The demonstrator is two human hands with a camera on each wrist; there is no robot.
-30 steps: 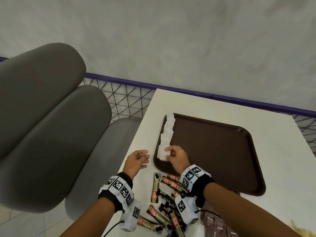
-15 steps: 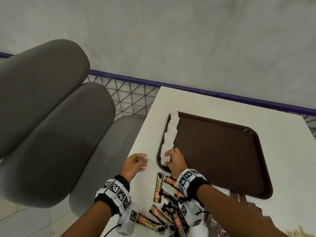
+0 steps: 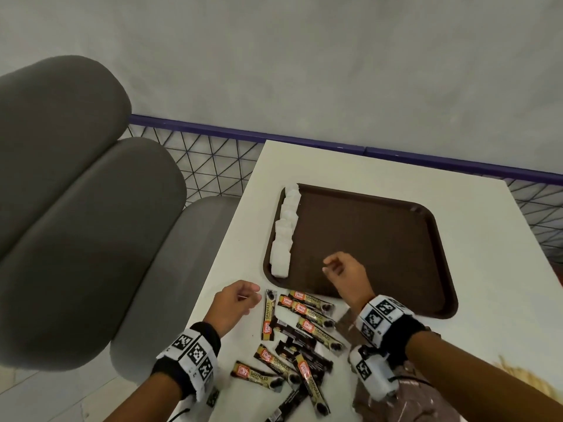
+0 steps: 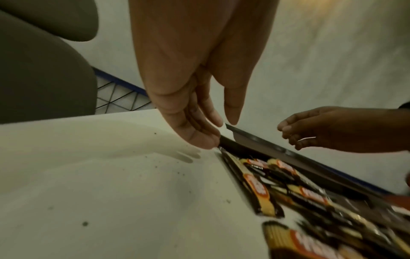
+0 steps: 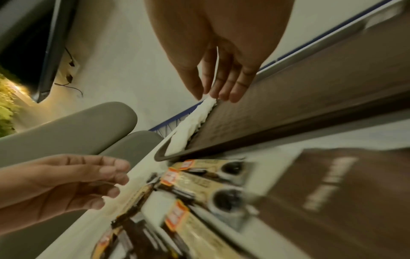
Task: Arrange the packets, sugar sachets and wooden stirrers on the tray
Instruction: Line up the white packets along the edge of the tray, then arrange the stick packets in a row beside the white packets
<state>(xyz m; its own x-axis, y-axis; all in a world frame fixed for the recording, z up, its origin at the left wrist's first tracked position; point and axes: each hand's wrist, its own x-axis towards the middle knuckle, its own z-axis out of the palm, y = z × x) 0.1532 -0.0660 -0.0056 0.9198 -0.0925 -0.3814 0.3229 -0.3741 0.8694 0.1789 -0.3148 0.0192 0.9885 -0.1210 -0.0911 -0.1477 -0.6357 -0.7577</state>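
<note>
Since a second ago, the right hand [image 3: 345, 274] has lifted off the white sugar sachets [image 3: 285, 239] and now hovers over the brown tray [image 3: 396, 239], fingers loosely curled, holding nothing. Sachets line the tray's left edge. Its left hand [image 3: 234, 303] hangs relaxed, empty, beside scattered packets [image 3: 300, 333] on the near surface [image 3: 487, 345].

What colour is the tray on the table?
Dark brown; the tray shows best in the head view.
</note>
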